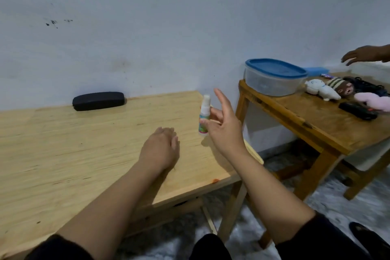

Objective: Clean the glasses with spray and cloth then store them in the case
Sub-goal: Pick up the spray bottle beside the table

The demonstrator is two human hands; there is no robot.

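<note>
On the pale wooden table (pixel 63 154), the closed black oblong glasses case (pixel 98 100) lies far back, the left hand (pixel 161 149) rests palm-down with fingers together, and the right hand (pixel 224 126), fingers partly splayed, pinches the small white spray bottle (pixel 204 115) upright near the table's right edge, hiding its lower side.

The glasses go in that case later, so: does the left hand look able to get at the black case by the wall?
Probably yes: the left hand rests empty on the table, and bare wood lies between it and the closed case.
</note>
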